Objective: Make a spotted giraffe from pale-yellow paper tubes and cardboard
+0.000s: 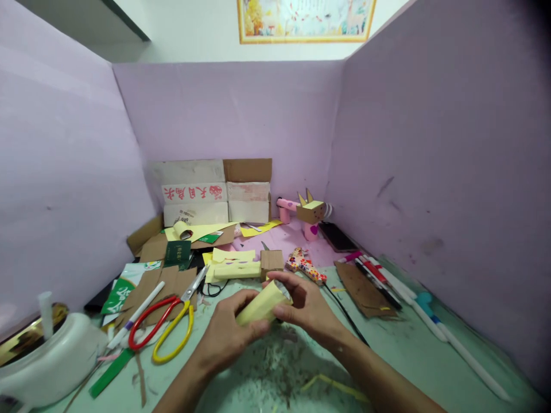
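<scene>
A pale yellow paper tube (258,307), tilted with its open end up and to the right, is between my two hands above the table. My left hand (226,324) wraps round its lower left part, thumb along the near side. At the open end my right hand (312,307) grips the rim, thumb in front and fingers over the far side. Just behind the tube lie a small brown cardboard box (272,261), rolled yellow paper pieces (235,269) and a flower-patterned glue gun (305,265) with a black cord.
Scissors (172,315) with red and yellow handles lie left, near a white rounded container (64,361). At the back stand a printed cardboard sheet (196,195) and a pink animal figure (310,213). A phone (338,237), markers (379,275) and cardboard (361,289) lie right. Purple walls (232,109) enclose the table.
</scene>
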`<state>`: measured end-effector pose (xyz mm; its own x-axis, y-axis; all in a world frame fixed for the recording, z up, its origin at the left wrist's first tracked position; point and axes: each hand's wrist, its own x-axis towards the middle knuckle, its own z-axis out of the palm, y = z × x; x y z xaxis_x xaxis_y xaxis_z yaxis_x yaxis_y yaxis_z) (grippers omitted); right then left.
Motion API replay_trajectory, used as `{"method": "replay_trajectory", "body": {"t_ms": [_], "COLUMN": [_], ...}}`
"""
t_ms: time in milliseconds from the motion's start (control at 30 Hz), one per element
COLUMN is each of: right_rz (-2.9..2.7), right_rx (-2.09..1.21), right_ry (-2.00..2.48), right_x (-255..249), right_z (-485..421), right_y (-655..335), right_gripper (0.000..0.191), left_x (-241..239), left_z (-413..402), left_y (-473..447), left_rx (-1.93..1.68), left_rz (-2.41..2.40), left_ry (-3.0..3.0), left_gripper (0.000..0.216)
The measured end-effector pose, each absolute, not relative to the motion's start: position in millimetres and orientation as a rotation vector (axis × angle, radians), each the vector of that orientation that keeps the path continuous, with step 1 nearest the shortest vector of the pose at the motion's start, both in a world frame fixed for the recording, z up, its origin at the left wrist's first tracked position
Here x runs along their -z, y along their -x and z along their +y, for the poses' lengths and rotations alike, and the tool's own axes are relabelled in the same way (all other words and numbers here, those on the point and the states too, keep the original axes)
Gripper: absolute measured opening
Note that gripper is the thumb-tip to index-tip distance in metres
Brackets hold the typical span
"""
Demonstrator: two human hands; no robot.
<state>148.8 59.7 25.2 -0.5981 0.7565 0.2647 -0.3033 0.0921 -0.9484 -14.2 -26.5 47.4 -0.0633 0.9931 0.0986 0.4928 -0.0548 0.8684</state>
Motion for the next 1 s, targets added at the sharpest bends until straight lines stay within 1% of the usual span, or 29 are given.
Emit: {"method": "replay_trajectory", "body": {"t_ms": [33,100,133,167,200,267,333,400,500,600,733,867,1000], "right_rz": [-1.577,-1.625,-1.614,-1.632,-1.623,-1.643,-1.753,-1.896,-2.053,-2.119,-2.143,-2.082,-1.925], "right_rx": [-1.611,-1.433,-1.274,-1.048,-0.936,-0.795,-0.719,-0.669,-0.594,-0.521,-0.504,-0.566,-0.68], "right_ry": [0.455,0.572,0.704,0.911,1.026,1.194,1.338,1.464,1.603,1.674,1.686,1.637,1.509], "right_x": [-29.1,-39.1,-44.2,-48.7,-51.9,-53.2,-47.5,-37.7,-24.0,-16.0,-8.5,-5.5,-16.7], "right_z": [65.0,81.9,92.8,104.6,116.4,137.4,152.2,160.3,164.5,166.1,166.5,167.3,166.9], "right_y": [-153.0,-167.1,-176.6,-186.9,-197.1,-212.7,-216.8,-209.2,-189.5,-178.7,-179.0,-183.1,-196.3], "right_gripper": [0.063,0.063,0.059,0.056,0.054,0.048,0.038,0.028,0.024,0.026,0.036,0.042,0.045], "left_x": [-46.3,-43.8,-42.9,-42.5,-42.5,-43.5,-44.1,-42.8,-37.9,-34.5,-34.9,-34.0,-30.5], "left_z": [-25.8,-24.4,-23.7,-23.0,-22.4,-21.2,-20.4,-19.7,-18.4,-17.6,-17.6,-15.5,-12.3], "left_y": [16.6,21.5,24.2,27.0,29.7,34.2,36.4,36.1,33.4,29.9,25.5,26.3,31.9], "left_rx": [-1.066,-1.158,-1.211,-1.268,-1.314,-1.353,-1.371,-1.412,-1.461,-1.444,-1.423,-1.388,-1.324], "left_rz": [1.624,1.69,1.729,1.763,1.789,1.805,1.806,1.808,1.736,1.684,1.73,1.743,1.735], "left_ry": [-1.602,-1.59,-1.569,-1.525,-1.476,-1.384,-1.331,-1.327,-1.36,-1.355,-1.334,-1.379,-1.45], "left_gripper": [0.041,0.043,0.045,0.047,0.05,0.056,0.059,0.059,0.053,0.047,0.043,0.043,0.044]}}
